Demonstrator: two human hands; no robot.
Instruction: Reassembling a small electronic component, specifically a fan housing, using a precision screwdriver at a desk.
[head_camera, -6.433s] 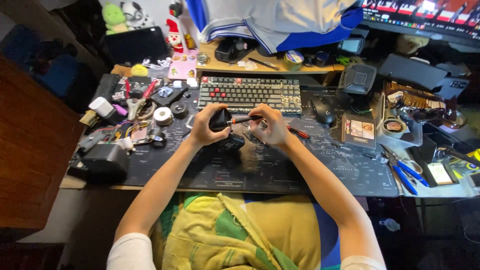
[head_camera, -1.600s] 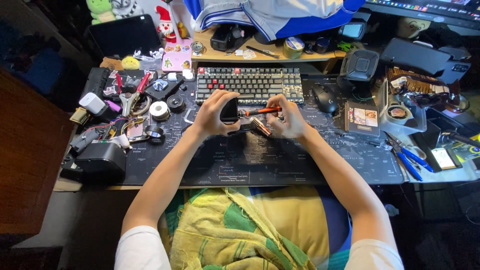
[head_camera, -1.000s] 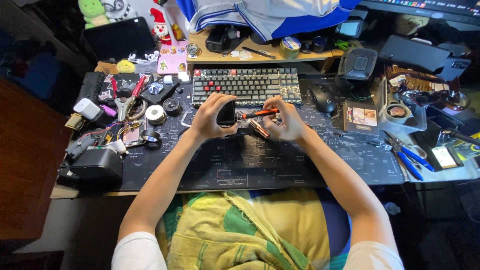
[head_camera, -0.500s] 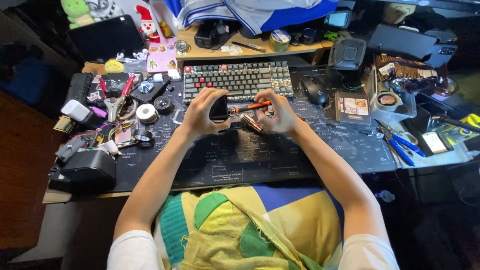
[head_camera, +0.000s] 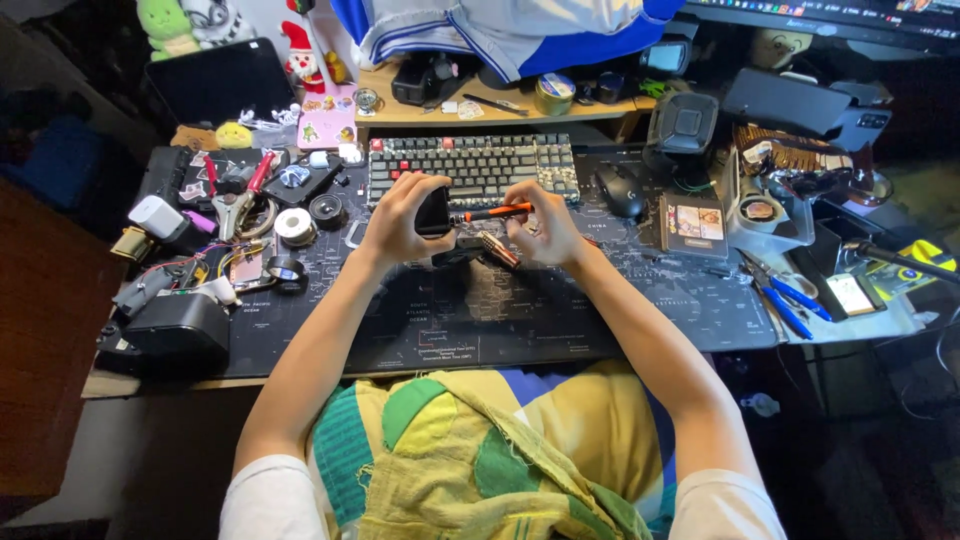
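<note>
Above the dark printed desk mat (head_camera: 480, 320), the left hand (head_camera: 395, 215) grips a small black boxy device (head_camera: 433, 211). At its three o'clock, the right hand (head_camera: 540, 215) pinches a slim orange-handled screwdriver (head_camera: 495, 212), tip touching the device. At twelve o'clock lies a dark mechanical keyboard (head_camera: 470, 162).

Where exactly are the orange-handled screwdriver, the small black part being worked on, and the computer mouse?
orange-handled screwdriver (head_camera: 492, 212), head view, on the middle of its orange handle.
small black part (head_camera: 433, 211), head view, on its dark face beside the left hand's fingers.
computer mouse (head_camera: 620, 189), head view, on the middle of its black back.
</note>
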